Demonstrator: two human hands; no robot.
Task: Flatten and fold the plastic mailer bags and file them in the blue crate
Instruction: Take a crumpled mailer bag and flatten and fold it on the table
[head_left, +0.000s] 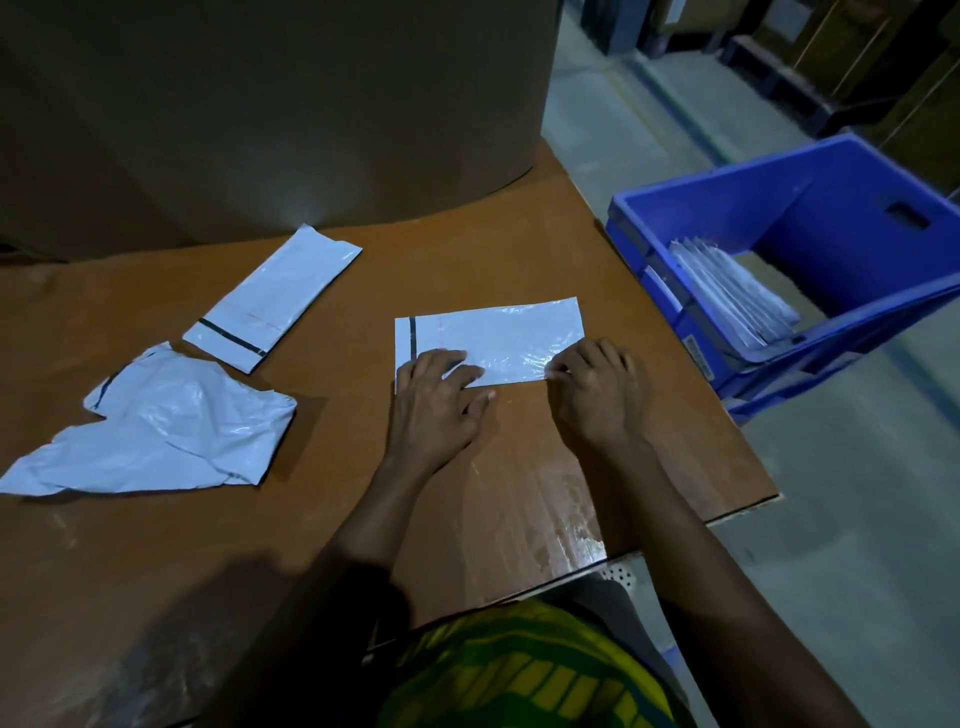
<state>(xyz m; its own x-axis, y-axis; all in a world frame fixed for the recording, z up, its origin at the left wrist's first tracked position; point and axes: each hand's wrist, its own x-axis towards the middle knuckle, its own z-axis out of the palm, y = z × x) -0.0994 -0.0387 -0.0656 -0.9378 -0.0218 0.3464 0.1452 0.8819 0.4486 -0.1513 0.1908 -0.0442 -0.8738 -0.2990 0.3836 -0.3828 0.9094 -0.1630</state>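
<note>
While left hand (439, 397) flattens mailer (498, 335), right hand (597, 392) pinches

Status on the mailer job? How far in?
Done: several bags filed in the crate. In hand: flat mailer, left hand pressing it, right hand pinching its edge. Left: folding it, plus the slim mailer and the crumpled mailer on the table.

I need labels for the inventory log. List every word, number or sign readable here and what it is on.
No text here can be read.
Sticker on the blue crate: print too small and blurred to read.
White tag on the same crate: blurred, unreadable.
Flat mailer, folded mailer, crumpled mailer: a black stripe on each, no words visible.
</note>
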